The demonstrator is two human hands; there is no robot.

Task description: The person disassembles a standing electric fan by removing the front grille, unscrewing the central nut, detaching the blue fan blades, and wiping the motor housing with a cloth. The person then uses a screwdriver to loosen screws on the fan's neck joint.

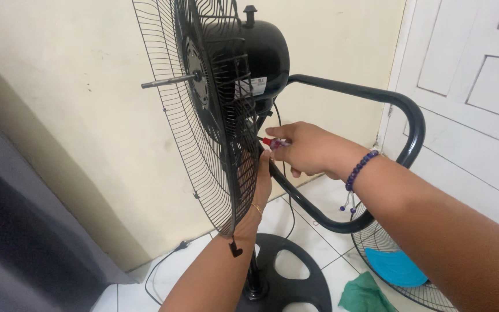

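1. Fan guard [203, 133], the rear half of a black wire cage, stands upright on the fan, with a bare metal shaft [168, 81] poking out of its centre toward the wall; no blade sits on the shaft.
2. Behind the guard sits the glossy black motor housing [264, 55], with a small knob on top and a pale label on its side.
3. A curved black tube frame [376, 95] loops out from behind the guard and sweeps down and back under it.
4. The right hand [310, 150] is just behind the guard's lower middle, its grip closed on a small screwdriver [274, 142] with a red and clear handle, the tip pointing at the guard's back. A purple bead bracelet [358, 170] circles that wrist.
5. The left hand [261, 179] reaches up from below and rests against the guard's lower rim, fingers wrapped on the wires and frame there; a thin gold bracelet is on its wrist.
6. Below the guard, the round black base [298, 271] with cut-out holes stands on the white tiled floor [330, 202], and a black cord [163, 266] trails from it toward the wall.
7. Right of the base, a second wire guard [376, 242] lies flat on the floor like a shallow basket, holding a blue fan blade [397, 268]; a green cloth [362, 294] lies just beside its edge.
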